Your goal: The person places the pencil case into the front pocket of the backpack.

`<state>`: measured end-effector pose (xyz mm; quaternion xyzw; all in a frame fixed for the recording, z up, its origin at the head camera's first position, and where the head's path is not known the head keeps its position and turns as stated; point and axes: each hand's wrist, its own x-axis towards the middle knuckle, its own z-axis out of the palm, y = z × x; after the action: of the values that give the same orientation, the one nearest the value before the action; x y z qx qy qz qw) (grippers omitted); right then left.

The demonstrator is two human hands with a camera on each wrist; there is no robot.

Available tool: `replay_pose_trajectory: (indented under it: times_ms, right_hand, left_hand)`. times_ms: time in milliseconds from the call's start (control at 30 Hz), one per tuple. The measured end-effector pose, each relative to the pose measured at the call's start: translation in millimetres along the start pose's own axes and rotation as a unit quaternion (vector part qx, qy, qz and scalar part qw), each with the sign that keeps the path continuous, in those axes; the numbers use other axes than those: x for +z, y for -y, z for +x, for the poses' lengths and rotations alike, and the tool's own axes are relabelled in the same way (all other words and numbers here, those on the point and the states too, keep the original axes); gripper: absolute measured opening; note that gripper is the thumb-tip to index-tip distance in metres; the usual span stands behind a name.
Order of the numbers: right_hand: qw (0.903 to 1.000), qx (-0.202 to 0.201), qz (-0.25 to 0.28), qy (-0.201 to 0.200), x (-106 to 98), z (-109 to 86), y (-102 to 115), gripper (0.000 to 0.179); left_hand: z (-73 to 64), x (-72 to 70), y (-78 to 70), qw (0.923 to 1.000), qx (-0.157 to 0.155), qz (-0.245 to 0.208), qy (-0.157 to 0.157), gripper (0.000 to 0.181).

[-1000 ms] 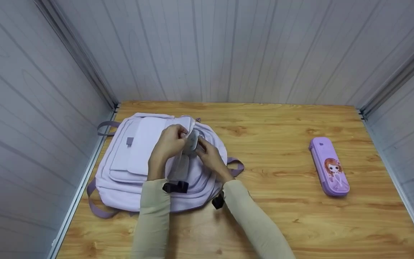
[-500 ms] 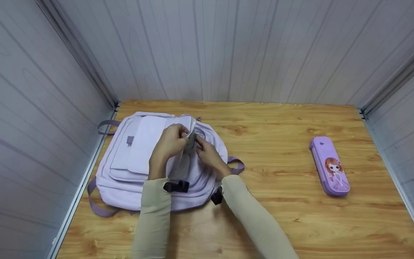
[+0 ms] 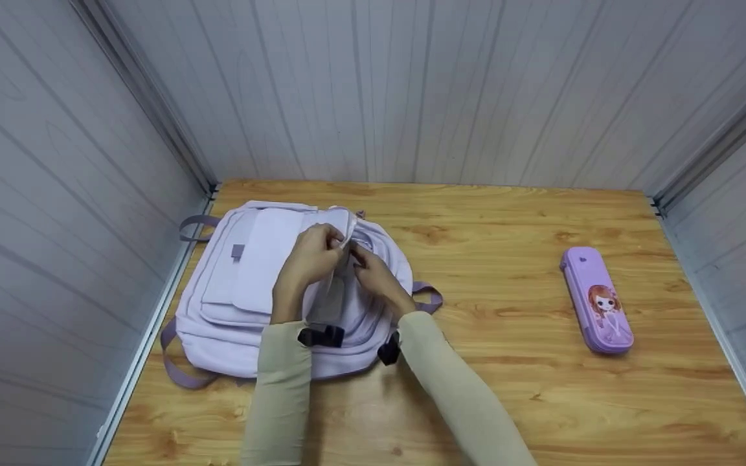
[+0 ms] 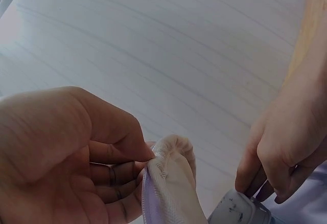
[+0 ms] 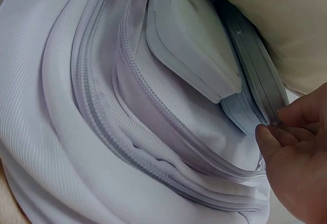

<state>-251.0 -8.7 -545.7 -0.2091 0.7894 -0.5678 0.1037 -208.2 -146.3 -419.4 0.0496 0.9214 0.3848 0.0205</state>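
Observation:
A pale lilac backpack (image 3: 266, 249) lies on its back at the left of the wooden table, its front pocket unzipped. My left hand (image 3: 308, 255) pinches the zippered edge (image 4: 164, 175) of that pocket and lifts it. My right hand (image 3: 379, 281) pinches the end of a flat grey case (image 5: 255, 63), which sits mostly inside the pocket. Beside it in the right wrist view are a whitish box (image 5: 191, 40) with rounded corners and a light blue flat piece (image 5: 242, 111). The pocket's depth is hidden.
A purple pencil case (image 3: 596, 301) with a cartoon girl on it lies on the right side of the table (image 3: 496, 259). Pale panel walls (image 3: 386, 90) stand at the back and both sides. Purple straps (image 3: 182, 372) stick out around the backpack.
The grey case between my hands has tilted and sunk deeper into the pocket, so less of it shows in the head view. My left hand keeps its pinch on the pocket edge.

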Motion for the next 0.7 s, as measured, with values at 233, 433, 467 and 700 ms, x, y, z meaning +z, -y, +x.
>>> replay_pose_trajectory:
  times_ms: [233,433,467,700]
  right_hand:
    - [0.9999,-0.002,0.001,0.010,0.6,1.4,1.3,0.058]
    - [0.9998,0.006,-0.018,0.010,-0.4,2.2,0.6,0.059]
    - [0.9997,0.009,-0.020,0.011,-0.4,2.3,0.3,0.060]
    - [0.9990,0.021,-0.039,0.013,1.3,3.4,0.7,0.060]
  left_hand:
    - [0.3,0.2,0.8,1.0000,0.000,0.001,0.003,0.023]
    - [0.9,0.5,0.8,1.0000,0.001,-0.003,-0.001,0.020]
    - [0.8,0.6,0.9,1.0000,0.001,-0.003,-0.003,0.020]
    - [-0.2,-0.7,1.0,1.0000,0.002,-0.004,-0.007,0.021]
